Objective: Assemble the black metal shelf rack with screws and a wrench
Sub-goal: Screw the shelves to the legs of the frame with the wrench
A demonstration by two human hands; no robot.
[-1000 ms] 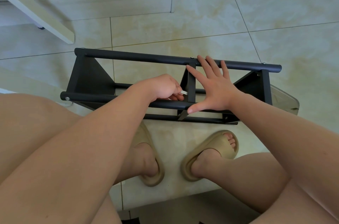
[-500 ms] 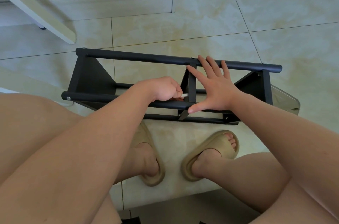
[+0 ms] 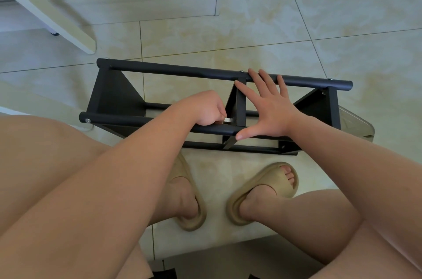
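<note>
While the left hand grips a small silver wrench at the middle upright's joint with the near bar, the right hand, fingers spread flat, braces the black shelf rack, which stands on the tiled floor before the feet. End screws appear seated; the middle joint seems unfinished.

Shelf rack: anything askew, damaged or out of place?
Nothing stands out. The rack sits on the floor, bars straight; the left hand grips a silver wrench at its middle upright, the right hand rests flat on it.
</note>
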